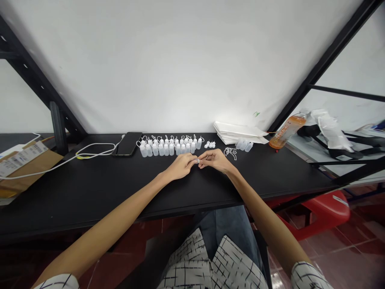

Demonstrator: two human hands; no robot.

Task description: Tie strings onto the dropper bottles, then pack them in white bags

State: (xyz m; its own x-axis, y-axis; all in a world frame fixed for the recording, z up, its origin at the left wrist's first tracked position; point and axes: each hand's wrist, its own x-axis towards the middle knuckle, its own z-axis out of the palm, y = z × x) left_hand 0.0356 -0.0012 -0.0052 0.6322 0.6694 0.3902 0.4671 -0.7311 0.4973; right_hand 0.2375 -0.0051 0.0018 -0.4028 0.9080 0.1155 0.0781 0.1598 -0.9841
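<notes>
Above the black tabletop my left hand [181, 165] and my right hand [215, 159] meet, fingers closed in a pinch on a small white plastic piece [197, 161]. Most of that piece is hidden by the fingers, so I cannot tell if it is a bottle or a cap. Just behind my left hand stand rows of small squeeze bottles [161, 150], upright, with white caps and looped straps. A few white nozzle caps [209, 144] stand behind my right hand. Right of it lie white cap straps [230, 152] and several capless small bottles [244, 144].
White paper sheets [237, 131] lie against the wall. An orange drink bottle [287, 130] leans at the right end of the black table [114, 192]. At left are a phone [128, 144], a white cable [94, 149] and a brown parcel [30, 164]. Metal shelf posts flank both sides.
</notes>
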